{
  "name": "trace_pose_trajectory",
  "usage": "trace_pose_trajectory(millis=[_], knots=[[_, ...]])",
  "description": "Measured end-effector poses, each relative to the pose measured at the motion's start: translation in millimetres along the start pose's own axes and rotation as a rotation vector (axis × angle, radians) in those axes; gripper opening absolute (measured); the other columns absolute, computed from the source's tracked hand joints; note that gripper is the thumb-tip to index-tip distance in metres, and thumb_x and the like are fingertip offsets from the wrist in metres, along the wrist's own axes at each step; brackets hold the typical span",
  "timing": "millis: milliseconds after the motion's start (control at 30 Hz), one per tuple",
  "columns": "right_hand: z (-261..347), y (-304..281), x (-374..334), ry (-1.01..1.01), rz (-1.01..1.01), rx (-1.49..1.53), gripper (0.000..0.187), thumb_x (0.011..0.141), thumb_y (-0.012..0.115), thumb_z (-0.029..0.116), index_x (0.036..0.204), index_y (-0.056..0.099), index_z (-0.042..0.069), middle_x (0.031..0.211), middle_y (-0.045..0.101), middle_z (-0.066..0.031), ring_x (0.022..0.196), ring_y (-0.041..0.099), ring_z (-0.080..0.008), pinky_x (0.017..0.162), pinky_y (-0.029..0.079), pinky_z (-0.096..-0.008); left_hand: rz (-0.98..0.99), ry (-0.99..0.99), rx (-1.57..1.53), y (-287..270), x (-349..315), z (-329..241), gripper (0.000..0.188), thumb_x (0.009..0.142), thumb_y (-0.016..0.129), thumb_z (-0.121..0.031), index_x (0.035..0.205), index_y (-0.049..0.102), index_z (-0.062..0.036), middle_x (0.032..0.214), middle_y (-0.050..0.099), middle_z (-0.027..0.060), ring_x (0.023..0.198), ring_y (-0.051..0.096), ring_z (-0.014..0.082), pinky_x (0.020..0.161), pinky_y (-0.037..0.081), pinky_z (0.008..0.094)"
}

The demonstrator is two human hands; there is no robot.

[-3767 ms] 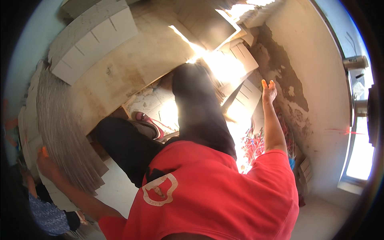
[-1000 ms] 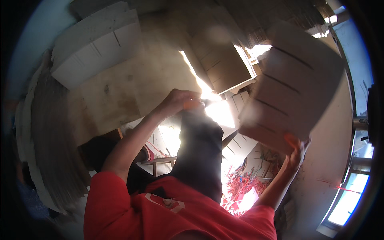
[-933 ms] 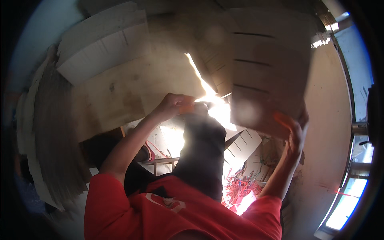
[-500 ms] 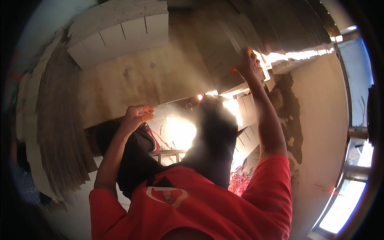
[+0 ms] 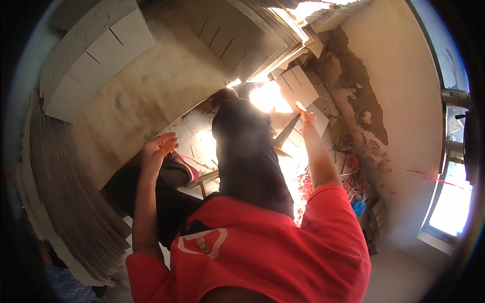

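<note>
Stack of brown-grey, slotted cardboard sheets (image 5: 235,41) is set on the worn tan wooden board (image 5: 146,93), beyond both hands. The left hand (image 5: 161,144) is held just beside the board's near edge, its fingers loosely curled and slightly parted, with nothing seen gripped. The right hand (image 5: 306,118) is raised near pale, slit cardboard pieces (image 5: 299,86); its finger spread and any contact cannot be told. A pause between grips seems reached; for a sheet to be taken, fingers must be opened around its edge.
</note>
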State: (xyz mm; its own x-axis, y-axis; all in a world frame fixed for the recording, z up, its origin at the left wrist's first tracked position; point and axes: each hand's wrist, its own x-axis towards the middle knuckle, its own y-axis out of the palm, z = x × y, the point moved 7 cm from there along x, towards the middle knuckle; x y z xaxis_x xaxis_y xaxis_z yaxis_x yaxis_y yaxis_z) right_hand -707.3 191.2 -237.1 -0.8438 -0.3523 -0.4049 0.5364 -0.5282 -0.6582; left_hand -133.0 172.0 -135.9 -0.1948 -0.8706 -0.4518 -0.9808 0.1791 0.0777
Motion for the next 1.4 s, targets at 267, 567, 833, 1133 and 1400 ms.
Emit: trace_pose_trajectory(millis=[267, 567, 833, 1133, 1400], knots=[[-81, 100, -5, 0.355, 0.402, 0.490, 0.047, 0.062, 0.082, 0.020, 0.098, 0.061, -0.002, 0.101, 0.060, -0.0160, 0.092, 0.055, -0.0346, 0.078, 0.039, -0.0623, 0.130, 0.181, 0.025, 99, 105, -5, 0.032, 0.089, 0.059, -0.019, 0.113, 0.060, 0.0026, 0.097, 0.063, 0.0062, 0.083, 0.059, 0.0116, 0.076, 0.047, 0.0241], [-71, 125, -10, 0.327, 0.473, 0.554, 0.035, 0.062, 0.080, 0.009, 0.089, 0.060, -0.001, 0.093, 0.062, -0.0118, 0.081, 0.058, -0.0291, 0.070, 0.045, -0.0528, 0.199, 0.117, 0.019, 169, 152, 7, 0.040, 0.088, 0.061, -0.019, 0.115, 0.055, 0.0091, 0.094, 0.061, 0.0089, 0.081, 0.057, 0.0106, 0.073, 0.047, 0.0249], [-57, 117, -14, 0.096, 0.274, 0.877, 0.032, 0.061, 0.079, 0.004, 0.085, 0.059, -0.001, 0.089, 0.062, -0.0098, 0.077, 0.059, -0.0264, 0.068, 0.049, -0.0455, 0.137, -0.020, 0.128, 136, 141, 29, 0.041, 0.085, 0.064, -0.020, 0.115, 0.057, 0.0072, 0.102, 0.063, 0.0101, 0.089, 0.060, 0.0125, 0.076, 0.048, 0.0249], [-28, 14, -30, 0.049, 0.544, 0.582, 0.027, 0.079, 0.063, 0.005, 0.105, 0.066, 0.003, 0.092, 0.066, -0.0080, 0.080, 0.062, -0.0178, 0.075, 0.050, -0.0280, 0.131, -0.031, 0.146, 119, 115, 15, 0.041, 0.082, 0.067, -0.011, 0.115, 0.056, 0.0083, 0.107, 0.063, 0.0145, 0.097, 0.060, 0.0174, 0.086, 0.048, 0.0273], [-62, -95, 9, -0.059, 0.197, 0.720, 0.028, 0.076, 0.065, 0.005, 0.101, 0.063, -0.008, 0.097, 0.065, -0.0146, 0.090, 0.061, -0.0240, 0.075, 0.053, -0.0339, 0.165, 0.102, 0.114, 84, 62, -19, 0.042, 0.081, 0.067, -0.011, 0.115, 0.055, 0.0096, 0.111, 0.061, 0.0164, 0.102, 0.060, 0.0193, 0.091, 0.046, 0.0289]])
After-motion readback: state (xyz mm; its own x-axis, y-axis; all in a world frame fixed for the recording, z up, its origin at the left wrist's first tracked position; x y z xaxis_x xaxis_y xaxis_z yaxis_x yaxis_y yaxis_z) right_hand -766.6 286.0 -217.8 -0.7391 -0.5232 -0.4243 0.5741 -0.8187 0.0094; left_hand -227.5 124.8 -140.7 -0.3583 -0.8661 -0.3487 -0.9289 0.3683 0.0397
